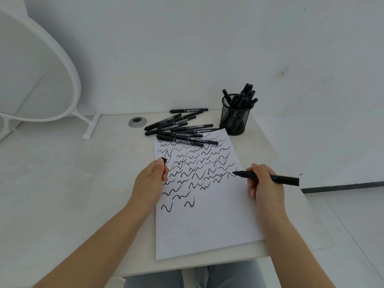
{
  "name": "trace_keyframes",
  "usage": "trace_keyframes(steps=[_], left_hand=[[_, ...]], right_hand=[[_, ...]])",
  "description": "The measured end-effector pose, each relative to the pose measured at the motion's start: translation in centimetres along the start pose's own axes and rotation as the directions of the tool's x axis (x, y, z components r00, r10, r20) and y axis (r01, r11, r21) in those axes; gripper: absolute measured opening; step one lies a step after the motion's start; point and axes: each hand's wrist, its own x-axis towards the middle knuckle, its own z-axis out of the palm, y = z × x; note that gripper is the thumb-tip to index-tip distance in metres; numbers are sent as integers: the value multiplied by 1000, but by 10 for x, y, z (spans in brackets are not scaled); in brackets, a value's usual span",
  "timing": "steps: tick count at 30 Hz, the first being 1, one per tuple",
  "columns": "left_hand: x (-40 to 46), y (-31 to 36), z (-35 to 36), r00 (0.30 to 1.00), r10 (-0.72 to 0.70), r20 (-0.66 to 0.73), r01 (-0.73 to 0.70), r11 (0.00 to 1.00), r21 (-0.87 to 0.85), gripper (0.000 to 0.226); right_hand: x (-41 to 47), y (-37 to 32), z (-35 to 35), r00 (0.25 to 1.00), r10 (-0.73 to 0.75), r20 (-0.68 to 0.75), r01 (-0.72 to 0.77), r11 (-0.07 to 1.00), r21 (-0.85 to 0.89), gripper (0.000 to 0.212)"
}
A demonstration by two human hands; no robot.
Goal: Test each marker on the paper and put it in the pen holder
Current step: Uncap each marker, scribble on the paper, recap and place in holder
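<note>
Bare table (62,183) lies left of the paper (207,225); loose markers (178,129) (some overlapping its far edge) and the holder (235,119) crowd the back.

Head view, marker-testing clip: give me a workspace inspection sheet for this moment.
Surface: white desk, with a round cable port near the back edge.
Job's things: paper covered in black squiggles; pile of capped markers at and over its far edge; mesh pen holder already holding several markers.
Clutter: nothing seen.
Grips: right hand holds an uncapped marker, tip at the paper; left hand pinches its cap.
Cables: nothing seen.
Surroundings: white wall; white-framed oval mirror at left; person's knees below the desk.
</note>
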Motion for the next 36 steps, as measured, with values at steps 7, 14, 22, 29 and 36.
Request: trace_keyframes(steps=[7, 14, 22, 29, 36], left_hand=[[11, -14, 3, 992, 128, 6, -128, 985, 120, 38], [10, -19, -10, 927, 372, 45, -373, 909, 187, 31], [6, -18, -8, 925, 319, 208, -368, 888, 277, 32], [6, -17, -8, 930, 292, 223, -348, 895, 278, 31], [4, -18, -9, 929, 301, 215, -354, 892, 280, 29]], right_hand=[[-4, 0, 1, 999, -42, -16, 39, 991, -129, 28], [-15, -10, 28, 944, -103, 313, 189, 947, -259, 19], [-19, 9, 35, 946, -113, 303, 234, 887, -399, 21], [-19, 14, 35, 920, -121, 374, 297, 837, -460, 27], [-17, 11, 34, 936, -259, 239, 336, 861, -383, 27]])
